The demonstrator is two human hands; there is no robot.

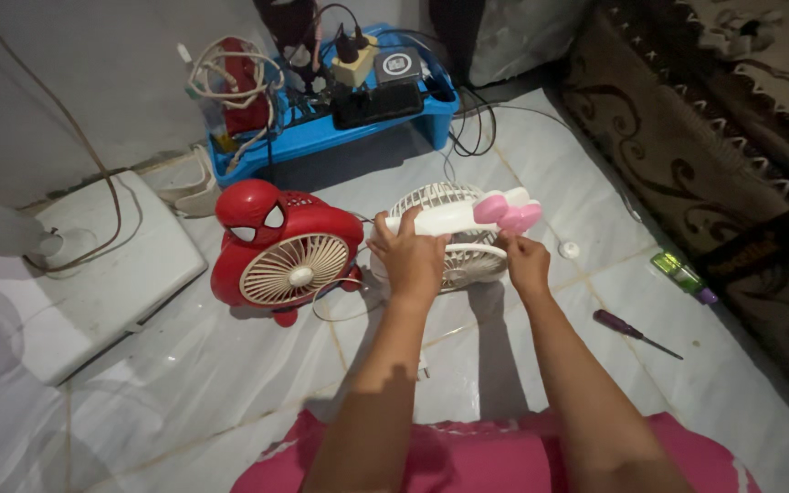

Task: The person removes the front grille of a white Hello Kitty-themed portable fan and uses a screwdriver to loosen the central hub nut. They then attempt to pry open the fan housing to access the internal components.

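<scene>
Tiled floor holds two fans: left hand [410, 258] grips white fan [454, 233], right hand [526, 264] pinches it.

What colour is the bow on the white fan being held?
Pink, on the white fan gripped by the left hand; clearest in the head view.

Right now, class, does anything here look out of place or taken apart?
Yes. The white fan lies under both hands, its white shell with pink bow lifted off the grille by the left hand. A small white cap and a screwdriver lie loose on the floor.
</scene>
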